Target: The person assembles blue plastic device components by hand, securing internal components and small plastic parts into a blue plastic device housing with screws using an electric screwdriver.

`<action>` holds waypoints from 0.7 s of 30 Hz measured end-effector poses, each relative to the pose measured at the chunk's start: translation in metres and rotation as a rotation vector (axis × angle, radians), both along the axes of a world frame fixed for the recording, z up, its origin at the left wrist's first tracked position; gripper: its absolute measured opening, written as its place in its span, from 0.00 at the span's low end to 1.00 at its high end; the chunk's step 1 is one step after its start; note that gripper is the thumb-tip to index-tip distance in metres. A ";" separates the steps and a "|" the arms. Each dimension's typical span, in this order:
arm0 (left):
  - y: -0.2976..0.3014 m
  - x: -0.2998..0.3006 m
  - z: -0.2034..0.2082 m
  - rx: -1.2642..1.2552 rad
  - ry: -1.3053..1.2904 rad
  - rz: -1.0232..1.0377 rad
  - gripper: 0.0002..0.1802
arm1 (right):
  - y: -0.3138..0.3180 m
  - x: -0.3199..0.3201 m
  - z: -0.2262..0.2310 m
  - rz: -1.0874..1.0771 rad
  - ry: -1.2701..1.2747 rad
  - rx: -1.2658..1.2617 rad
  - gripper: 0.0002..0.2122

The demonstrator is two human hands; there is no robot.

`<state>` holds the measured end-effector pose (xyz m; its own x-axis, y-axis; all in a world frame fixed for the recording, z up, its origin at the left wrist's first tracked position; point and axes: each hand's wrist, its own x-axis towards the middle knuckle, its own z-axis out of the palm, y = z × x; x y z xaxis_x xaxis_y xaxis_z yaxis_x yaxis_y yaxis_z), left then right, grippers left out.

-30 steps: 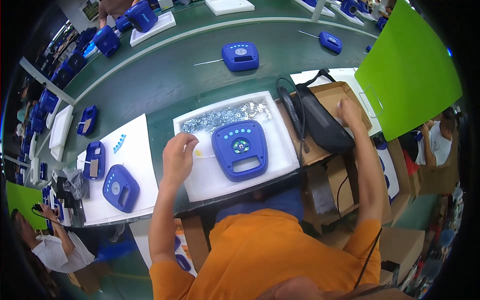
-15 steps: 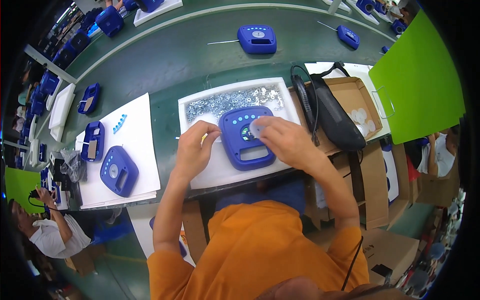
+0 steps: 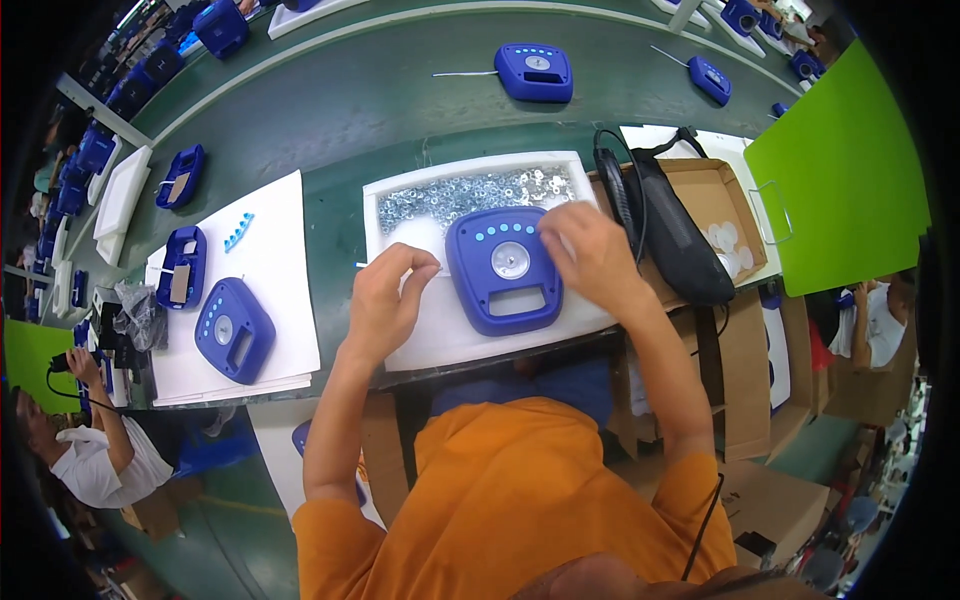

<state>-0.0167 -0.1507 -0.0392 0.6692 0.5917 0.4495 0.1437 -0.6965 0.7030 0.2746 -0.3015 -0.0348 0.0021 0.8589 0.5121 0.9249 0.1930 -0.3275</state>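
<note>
A blue plastic housing (image 3: 470,290) with a row of light-blue buttons and a handle slot lies face up on a white foam tray. The clear round disc (image 3: 510,260) sits in its round recess. My left hand (image 3: 388,295) is left of the housing, thumb and forefinger pinched around the thin white wire (image 3: 361,265), whose end shows beyond the hand. At the housing's upper right edge, my right hand (image 3: 595,255) has loosely bent fingers, and nothing shows in them. Its fingertips partly overlap the housing's corner.
Behind the housing, the foam tray (image 3: 580,185) holds many small metal parts. Right of it are a black pouch (image 3: 680,240) and a cardboard box (image 3: 715,185) with clear discs. Another blue housing (image 3: 235,330) lies on white sheets to the left. More housings (image 3: 535,72) lie on the green surface beyond.
The clear disc has left my right hand and now lies in the housing's recess. My right hand has moved up and right. My left hand keeps its pinch beside the housing.
</note>
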 end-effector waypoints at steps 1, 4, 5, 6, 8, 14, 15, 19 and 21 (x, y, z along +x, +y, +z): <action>0.000 0.000 0.001 0.007 0.002 -0.003 0.03 | 0.005 0.010 -0.003 -0.127 0.014 -0.011 0.05; -0.001 0.002 0.000 -0.030 -0.020 -0.008 0.03 | 0.021 0.039 -0.020 -0.253 -0.083 -0.018 0.04; -0.002 0.003 0.001 -0.028 -0.021 -0.005 0.03 | 0.027 0.043 -0.024 -0.262 -0.115 -0.038 0.04; -0.003 0.003 0.002 -0.040 -0.015 0.002 0.02 | 0.031 0.047 -0.028 -0.259 -0.116 -0.035 0.04; -0.003 0.003 0.002 -0.054 -0.008 0.015 0.01 | 0.039 0.050 -0.034 -0.246 -0.169 -0.093 0.04; -0.003 -0.003 0.000 -0.045 -0.005 0.029 0.01 | 0.054 0.055 -0.043 -0.312 -0.309 -0.162 0.07; -0.003 -0.004 -0.001 -0.046 -0.011 0.028 0.01 | 0.054 0.054 -0.043 -0.312 -0.308 -0.163 0.07; -0.002 -0.003 -0.003 -0.019 -0.031 0.008 0.02 | 0.050 0.053 -0.040 -0.314 -0.329 -0.111 0.05; -0.003 -0.005 -0.003 -0.033 -0.028 0.017 0.02 | 0.044 0.044 -0.030 -0.306 -0.283 -0.067 0.05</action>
<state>-0.0217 -0.1532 -0.0422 0.6465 0.6176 0.4479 0.1354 -0.6706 0.7293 0.3190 -0.2573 -0.0650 0.1292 0.8718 0.4724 0.9916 -0.1172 -0.0549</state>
